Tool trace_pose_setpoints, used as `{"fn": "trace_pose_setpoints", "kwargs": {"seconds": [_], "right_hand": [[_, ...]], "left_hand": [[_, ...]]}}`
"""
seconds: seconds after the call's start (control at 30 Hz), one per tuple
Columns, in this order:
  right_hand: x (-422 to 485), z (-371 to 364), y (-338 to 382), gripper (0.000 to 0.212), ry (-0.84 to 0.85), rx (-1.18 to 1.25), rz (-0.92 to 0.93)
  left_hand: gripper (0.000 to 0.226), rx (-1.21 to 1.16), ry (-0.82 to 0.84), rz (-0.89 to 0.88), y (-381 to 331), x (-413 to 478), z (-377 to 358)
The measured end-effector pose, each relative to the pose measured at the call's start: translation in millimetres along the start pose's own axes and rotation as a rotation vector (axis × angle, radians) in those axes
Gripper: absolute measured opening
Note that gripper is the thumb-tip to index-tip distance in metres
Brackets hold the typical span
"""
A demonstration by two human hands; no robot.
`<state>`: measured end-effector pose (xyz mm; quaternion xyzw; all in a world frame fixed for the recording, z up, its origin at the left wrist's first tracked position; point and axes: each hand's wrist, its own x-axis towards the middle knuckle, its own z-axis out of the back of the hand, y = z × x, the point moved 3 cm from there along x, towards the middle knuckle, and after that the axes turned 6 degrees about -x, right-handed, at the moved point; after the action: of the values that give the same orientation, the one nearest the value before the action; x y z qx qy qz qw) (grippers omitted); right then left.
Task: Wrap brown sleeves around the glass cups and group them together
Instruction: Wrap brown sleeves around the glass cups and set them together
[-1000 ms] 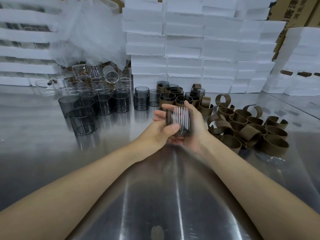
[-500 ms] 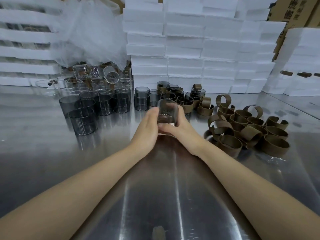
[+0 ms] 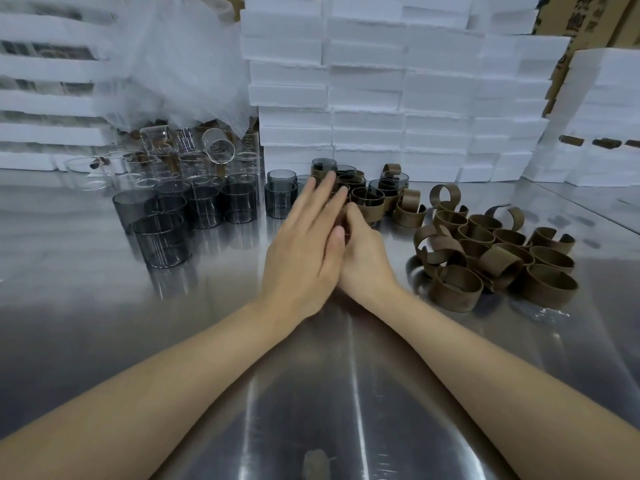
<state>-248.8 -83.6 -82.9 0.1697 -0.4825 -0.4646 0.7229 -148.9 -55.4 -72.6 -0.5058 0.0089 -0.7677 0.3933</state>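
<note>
Here, the sleeved cups stand bunched at the back middle of the shiny steel tabletop, each one dark glass with a brown band round it. The left hand lies flat-fingered in front of them, its straight fingers stretched forward so the tips overlap the near edge of the bunch. The right hand sits pressed against its side, mostly hidden behind it. One finger shows bent, but whether that hand grips anything I cannot tell. Left of the bunch, the bare smoky cups stand upright in a loose group, one apart and nearest the hands. To the right, the loose brown sleeves lie heaped, curled open, with a few strays just beside the sleeved cups. Further back left are clear glasses under a crumpled plastic sheet, and white foam boxes are stacked along the rear, with cardboard cartons behind them.
</note>
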Motion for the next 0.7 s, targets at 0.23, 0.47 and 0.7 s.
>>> {"fn": "trace_pose_setpoints", "kwargs": {"seconds": [0.23, 0.47, 0.7], "right_hand": [[-7, 0, 11, 0.047, 0.126, 0.009, 0.036], [-7, -6, 7, 0.054, 0.195, 0.290, -0.153], [-1, -6, -3, 0.054, 0.169, 0.696, -0.531]], "left_hand": [[0.037, -0.781, -0.129, 0.614, 20, 9, 8], [0.046, -1.308, -0.013, 0.915, 33, 7, -4], [0.053, -1.225, 0.245, 0.760, 25, 5, -18]]}}
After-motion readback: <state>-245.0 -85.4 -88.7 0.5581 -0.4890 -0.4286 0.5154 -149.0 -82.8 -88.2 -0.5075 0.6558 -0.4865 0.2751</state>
